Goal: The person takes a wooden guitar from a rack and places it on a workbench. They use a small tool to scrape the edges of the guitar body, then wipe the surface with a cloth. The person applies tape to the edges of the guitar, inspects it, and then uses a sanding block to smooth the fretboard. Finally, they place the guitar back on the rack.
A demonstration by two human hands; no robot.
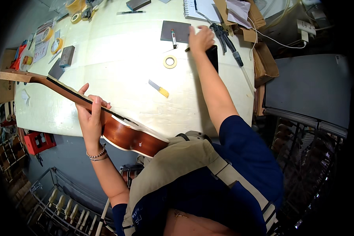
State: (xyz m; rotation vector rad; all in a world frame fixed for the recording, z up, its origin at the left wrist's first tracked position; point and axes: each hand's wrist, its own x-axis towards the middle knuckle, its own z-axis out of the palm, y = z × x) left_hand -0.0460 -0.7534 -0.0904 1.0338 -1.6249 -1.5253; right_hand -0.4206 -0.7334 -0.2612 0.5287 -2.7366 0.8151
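A small guitar-like instrument, ukulele-sized (134, 138), with a reddish-brown body and pale edging leans against my apron. Its neck slants up to the left, with the headstock (15, 75) over the table's left edge. My left hand (91, 114) supports the neck where it meets the body, some fingers stretched past it. At the far right of the table, my right hand (201, 39) reaches out with thumb and fingers apart, slightly blurred. Beside it lie a dark grey sheet (165, 32) and a marker-like tube (174, 38). A black flat object (213, 57) is partly hidden under my wrist.
On the pale table (118, 55) are a yellow utility knife (159, 89), a tape roll (170, 61), an air blow gun (224, 37) with its hose and a spiral notebook (202, 11). Grey blocks (67, 56) and more tape lie left. Below left stands a rack (72, 208) of necks.
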